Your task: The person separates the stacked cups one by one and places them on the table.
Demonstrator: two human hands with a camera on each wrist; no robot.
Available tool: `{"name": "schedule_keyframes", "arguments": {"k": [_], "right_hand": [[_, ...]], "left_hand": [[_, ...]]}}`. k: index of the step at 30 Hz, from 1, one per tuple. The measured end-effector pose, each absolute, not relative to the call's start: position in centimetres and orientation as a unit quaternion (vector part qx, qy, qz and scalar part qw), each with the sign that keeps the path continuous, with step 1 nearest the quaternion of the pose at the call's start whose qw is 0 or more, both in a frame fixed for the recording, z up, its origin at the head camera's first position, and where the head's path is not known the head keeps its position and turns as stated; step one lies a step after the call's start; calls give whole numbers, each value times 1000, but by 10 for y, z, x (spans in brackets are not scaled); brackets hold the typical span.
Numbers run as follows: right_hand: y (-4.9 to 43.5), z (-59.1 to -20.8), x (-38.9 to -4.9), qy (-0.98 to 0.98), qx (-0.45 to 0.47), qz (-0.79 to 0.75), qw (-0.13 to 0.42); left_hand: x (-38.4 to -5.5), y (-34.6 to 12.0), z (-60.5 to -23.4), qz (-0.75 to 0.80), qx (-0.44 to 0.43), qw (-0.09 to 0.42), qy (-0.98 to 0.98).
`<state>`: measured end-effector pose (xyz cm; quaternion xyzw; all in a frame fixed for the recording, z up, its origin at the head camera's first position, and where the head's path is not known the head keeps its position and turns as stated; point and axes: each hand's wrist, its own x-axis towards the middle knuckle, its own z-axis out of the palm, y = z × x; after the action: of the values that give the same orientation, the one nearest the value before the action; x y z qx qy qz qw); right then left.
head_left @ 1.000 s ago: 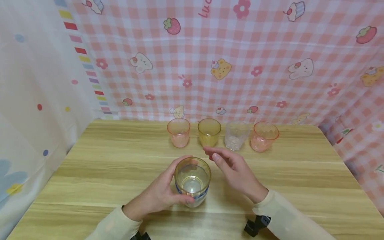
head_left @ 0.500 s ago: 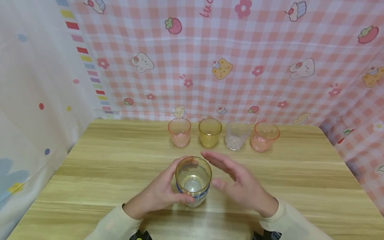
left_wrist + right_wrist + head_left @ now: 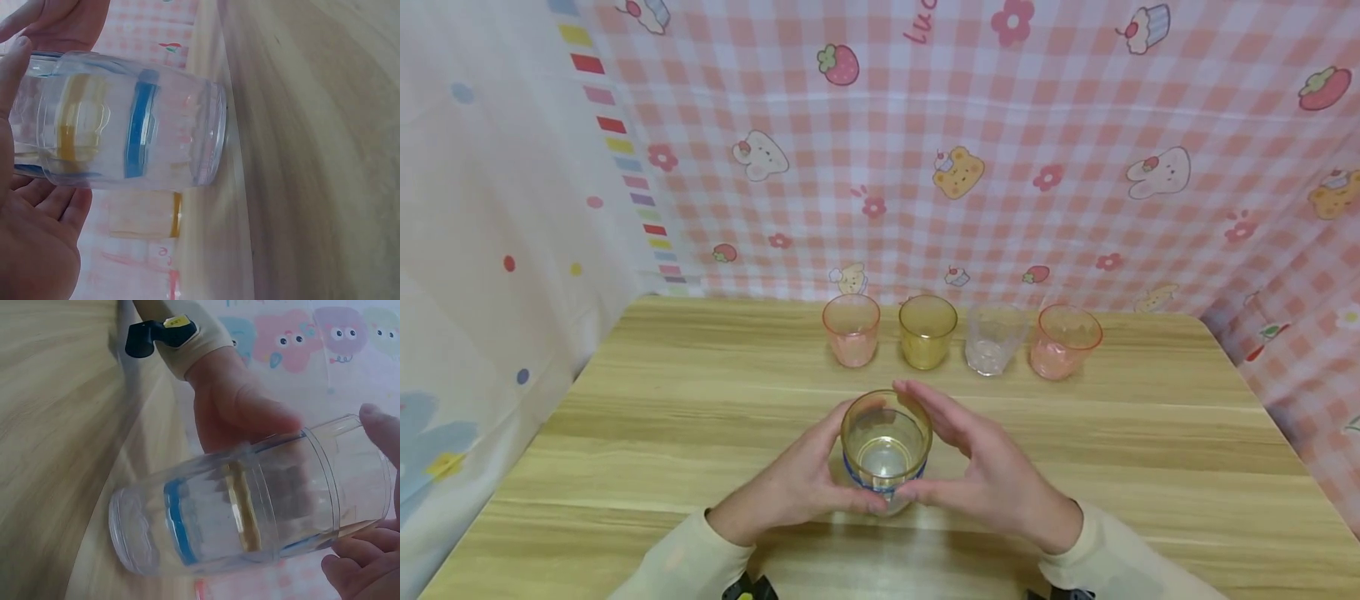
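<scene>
A stack of nested see-through plastic cups point(image 3: 886, 454) stands upright near the middle of the table. Its top rim is yellowish, with a blue band lower down. In the left wrist view, the clear base of the nested cups point(image 3: 169, 125) is right at the tabletop. My left hand point(image 3: 805, 471) grips the stack from the left, thumb on the near side and fingers behind. From the right, my right hand point(image 3: 992, 467) curves round the same stack, its thumb low in front beside the left thumb. The right fingertips lie partly hidden behind the rim.
Along the back of the wooden table point(image 3: 662, 400) stand a pink cup point(image 3: 851, 333), a yellow cup point(image 3: 927, 333), a clear cup point(image 3: 992, 342) and another pink cup point(image 3: 1063, 343). A pink checked cloth point(image 3: 895, 125) hangs behind them.
My right hand has come left and inward from beside the stack to close round its right side. The left hand keeps its grip and the back cups stay put.
</scene>
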<state>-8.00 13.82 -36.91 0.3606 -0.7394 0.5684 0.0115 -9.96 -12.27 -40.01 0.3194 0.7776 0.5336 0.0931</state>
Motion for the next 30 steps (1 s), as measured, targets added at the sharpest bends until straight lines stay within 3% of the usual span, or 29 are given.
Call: {"name": "schedule_keyframes", "arguments": {"k": [6, 30], "right_hand": [[134, -369, -80, -757, 323, 568, -11], [136, -371, -88, -767, 293, 571, -14]], "left_hand": [[-100, -123, -402, 525, 318, 95, 784], [-100, -123, -403, 506, 329, 86, 792]]}}
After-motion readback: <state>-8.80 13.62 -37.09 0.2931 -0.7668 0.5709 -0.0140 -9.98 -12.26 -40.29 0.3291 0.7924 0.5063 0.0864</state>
